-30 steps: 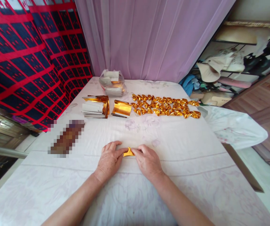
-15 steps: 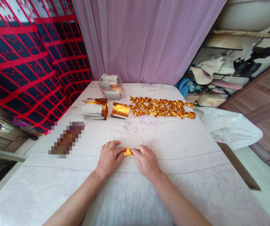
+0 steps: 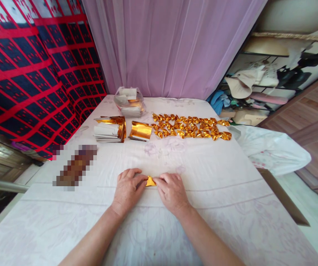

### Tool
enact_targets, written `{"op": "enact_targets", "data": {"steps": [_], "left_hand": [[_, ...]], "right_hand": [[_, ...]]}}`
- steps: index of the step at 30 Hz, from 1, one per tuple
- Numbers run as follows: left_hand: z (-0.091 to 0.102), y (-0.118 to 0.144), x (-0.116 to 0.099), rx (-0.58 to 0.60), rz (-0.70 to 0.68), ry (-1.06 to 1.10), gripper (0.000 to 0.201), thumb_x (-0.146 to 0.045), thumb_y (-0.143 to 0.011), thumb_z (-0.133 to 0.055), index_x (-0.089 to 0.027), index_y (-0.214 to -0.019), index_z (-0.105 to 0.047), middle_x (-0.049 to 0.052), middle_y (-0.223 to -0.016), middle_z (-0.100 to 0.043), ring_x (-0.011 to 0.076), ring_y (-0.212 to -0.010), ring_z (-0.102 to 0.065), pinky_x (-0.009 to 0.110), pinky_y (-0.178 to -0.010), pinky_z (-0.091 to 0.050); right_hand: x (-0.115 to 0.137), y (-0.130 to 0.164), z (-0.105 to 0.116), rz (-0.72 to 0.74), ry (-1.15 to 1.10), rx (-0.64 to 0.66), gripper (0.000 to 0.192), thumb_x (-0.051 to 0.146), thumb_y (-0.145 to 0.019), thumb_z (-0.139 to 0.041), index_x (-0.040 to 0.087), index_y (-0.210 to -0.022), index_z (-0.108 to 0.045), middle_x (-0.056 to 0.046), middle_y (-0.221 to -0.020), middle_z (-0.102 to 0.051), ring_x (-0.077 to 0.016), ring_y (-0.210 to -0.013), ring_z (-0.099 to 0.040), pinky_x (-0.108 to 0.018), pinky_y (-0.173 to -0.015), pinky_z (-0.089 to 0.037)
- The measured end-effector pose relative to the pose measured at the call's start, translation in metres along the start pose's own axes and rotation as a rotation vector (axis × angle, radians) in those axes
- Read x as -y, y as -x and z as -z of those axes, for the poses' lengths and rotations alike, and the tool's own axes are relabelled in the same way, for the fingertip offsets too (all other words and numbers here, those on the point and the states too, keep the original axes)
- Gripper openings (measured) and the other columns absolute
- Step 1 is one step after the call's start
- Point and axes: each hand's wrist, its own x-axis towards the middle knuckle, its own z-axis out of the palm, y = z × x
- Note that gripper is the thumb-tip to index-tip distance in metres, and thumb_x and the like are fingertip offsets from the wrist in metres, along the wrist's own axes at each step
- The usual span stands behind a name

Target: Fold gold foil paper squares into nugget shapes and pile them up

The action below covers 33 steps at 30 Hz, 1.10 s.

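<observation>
A small folded piece of gold foil paper (image 3: 150, 181) lies on the white cloth-covered table (image 3: 217, 192) between my two hands. My left hand (image 3: 127, 190) pinches its left end and my right hand (image 3: 171, 190) pinches its right end, both pressed down on the cloth. Farther back, several finished gold folded pieces (image 3: 192, 127) lie in rows. To their left sit a loose curled gold sheet (image 3: 140, 130) and a stack of gold and white sheets (image 3: 109, 129).
A clear plastic bag of paper (image 3: 129, 101) stands at the back of the table before a purple curtain (image 3: 170, 44). A blurred dark object (image 3: 75, 166) lies at the left. A red and navy blanket hangs left; cluttered shelves stand right.
My hands have drawn slightly closer together over the gold piece, so less of it shows. The view has shifted a little; nothing else on the table moved.
</observation>
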Motion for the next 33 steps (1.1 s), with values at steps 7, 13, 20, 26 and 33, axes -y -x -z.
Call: {"op": "enact_targets", "data": {"steps": [7, 13, 20, 26, 33], "left_hand": [[-0.0001, -0.0002, 0.0011, 0.014, -0.015, 0.01, 0.016, -0.027, -0.089, -0.061, -0.032, -0.097, -0.073, 0.003, -0.107, -0.064, 0.0232, -0.101, -0.057, 0.042, -0.087, -0.041], [-0.0001, 0.0, 0.001, 0.002, -0.02, 0.014, 0.016, -0.027, -0.09, -0.06, -0.032, -0.097, -0.073, 0.003, -0.107, -0.064, 0.0228, -0.101, -0.057, 0.042, -0.088, -0.042], [0.0, -0.0002, 0.0009, -0.003, -0.023, 0.018, 0.016, -0.027, -0.089, -0.06, -0.032, -0.097, -0.073, 0.003, -0.107, -0.065, 0.0227, -0.101, -0.057, 0.042, -0.088, -0.043], [0.0001, -0.0003, 0.0009, 0.001, -0.025, 0.015, 0.016, -0.027, -0.089, -0.06, -0.032, -0.097, -0.073, 0.003, -0.107, -0.065, 0.0227, -0.1, -0.057, 0.042, -0.088, -0.043], [0.0007, -0.0001, 0.0013, 0.01, -0.02, 0.019, 0.016, -0.028, -0.089, -0.06, -0.033, -0.098, -0.073, 0.003, -0.107, -0.064, 0.0234, -0.101, -0.057, 0.042, -0.088, -0.042]], "right_hand": [[-0.0006, 0.0007, 0.0, -0.018, -0.017, 0.025, 0.021, 0.016, -0.089, -0.057, 0.025, -0.103, -0.069, -0.003, -0.088, -0.064, -0.0169, -0.082, -0.052, -0.034, -0.081, -0.033], [0.0009, -0.0012, 0.0028, -0.01, -0.026, 0.043, 0.022, 0.015, -0.087, -0.06, 0.025, -0.104, -0.069, -0.003, -0.09, -0.063, -0.0199, -0.093, -0.052, -0.036, -0.088, -0.034], [0.0001, -0.0008, 0.0003, -0.004, -0.027, 0.024, 0.024, 0.015, -0.086, -0.059, 0.025, -0.105, -0.07, -0.004, -0.09, -0.062, -0.0205, -0.096, -0.052, -0.037, -0.091, -0.036], [-0.0012, 0.0014, -0.002, -0.012, -0.013, 0.009, 0.024, 0.014, -0.087, -0.057, 0.025, -0.104, -0.07, -0.007, -0.108, -0.063, -0.0217, -0.099, -0.052, -0.038, -0.092, -0.039], [-0.0024, 0.0022, -0.0043, -0.018, -0.003, 0.016, 0.024, 0.015, -0.087, -0.058, 0.026, -0.105, -0.07, -0.007, -0.117, -0.063, -0.0234, -0.106, -0.052, -0.04, -0.094, -0.039]]}}
